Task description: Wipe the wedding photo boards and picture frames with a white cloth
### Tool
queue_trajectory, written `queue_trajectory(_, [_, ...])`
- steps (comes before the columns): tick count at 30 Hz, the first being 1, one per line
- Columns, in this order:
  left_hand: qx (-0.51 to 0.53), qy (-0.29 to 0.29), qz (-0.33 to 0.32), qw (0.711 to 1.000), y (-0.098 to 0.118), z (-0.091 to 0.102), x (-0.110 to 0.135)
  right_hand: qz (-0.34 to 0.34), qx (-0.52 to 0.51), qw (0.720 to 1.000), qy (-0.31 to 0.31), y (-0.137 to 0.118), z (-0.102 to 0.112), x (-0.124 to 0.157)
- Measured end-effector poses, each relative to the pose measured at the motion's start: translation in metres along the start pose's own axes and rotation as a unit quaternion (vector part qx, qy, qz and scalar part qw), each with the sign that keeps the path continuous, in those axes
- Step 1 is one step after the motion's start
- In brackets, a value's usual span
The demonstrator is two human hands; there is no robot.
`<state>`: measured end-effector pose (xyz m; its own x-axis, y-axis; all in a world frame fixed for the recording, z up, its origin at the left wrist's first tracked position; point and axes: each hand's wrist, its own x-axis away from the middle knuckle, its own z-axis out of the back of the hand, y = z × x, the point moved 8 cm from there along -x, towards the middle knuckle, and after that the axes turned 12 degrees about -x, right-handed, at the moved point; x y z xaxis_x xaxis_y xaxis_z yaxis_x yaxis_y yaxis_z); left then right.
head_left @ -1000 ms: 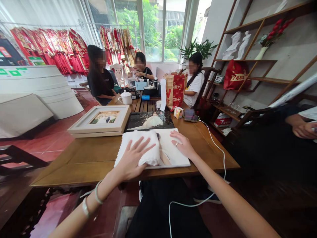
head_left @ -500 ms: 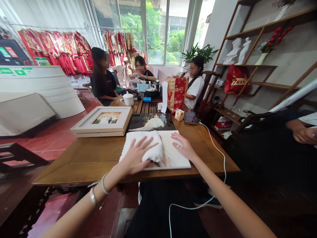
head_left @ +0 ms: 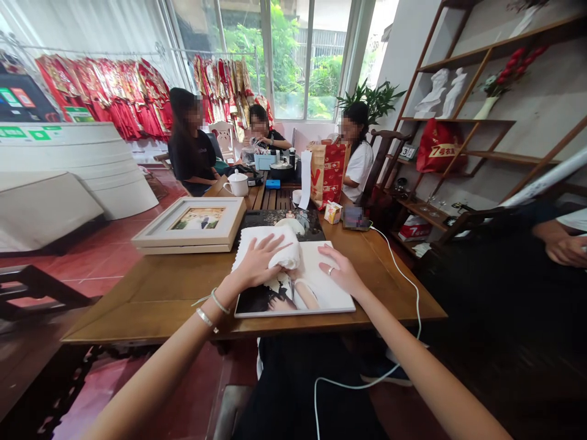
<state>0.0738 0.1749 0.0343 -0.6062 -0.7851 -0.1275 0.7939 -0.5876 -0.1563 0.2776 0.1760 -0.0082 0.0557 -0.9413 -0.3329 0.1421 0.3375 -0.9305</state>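
A large photo print lies flat at the near edge of the wooden table. My left hand presses a folded white cloth onto the print's upper left part, fingers spread over the cloth. My right hand, wearing a ring, rests flat on the print's right side with fingers stretched out. A second dark photo print lies just beyond the first.
A stack of framed pictures sits to the left. A phone with a white cable lies at right. A red paper bag, teapot and three seated people are farther along. Another person's hand shows at right.
My left hand has pushed the white cloth up and away across the print, uncovering the dark lower left of the picture. My right hand has stayed in place.
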Motion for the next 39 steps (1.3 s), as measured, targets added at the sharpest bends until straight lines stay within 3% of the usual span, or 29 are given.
queue_trajectory(10, [0.035,0.009,-0.052,0.998,0.055,0.019,0.074,0.017,0.021,0.999,-0.023,-0.005,-0.007,0.005])
queue_trajectory(19, [0.067,-0.074,-0.090,0.991,0.097,0.034,0.111,0.033,0.008,0.999,-0.021,-0.006,-0.007,0.004])
queue_trajectory(24, [0.050,-0.063,-0.055,0.995,0.073,0.032,0.094,0.039,0.021,0.999,-0.005,-0.004,-0.005,0.004])
queue_trajectory(33, [0.016,-0.043,0.051,0.998,-0.007,0.004,0.009,0.041,0.033,0.998,-0.023,-0.004,-0.005,0.004])
queue_trajectory(36, [0.008,-0.034,0.061,0.998,-0.014,0.001,-0.003,0.045,0.032,0.998,-0.024,-0.004,-0.005,0.004])
queue_trajectory(39, [-0.007,-0.023,0.062,0.998,-0.007,0.003,0.001,0.038,0.034,0.999,-0.014,-0.002,-0.004,0.003])
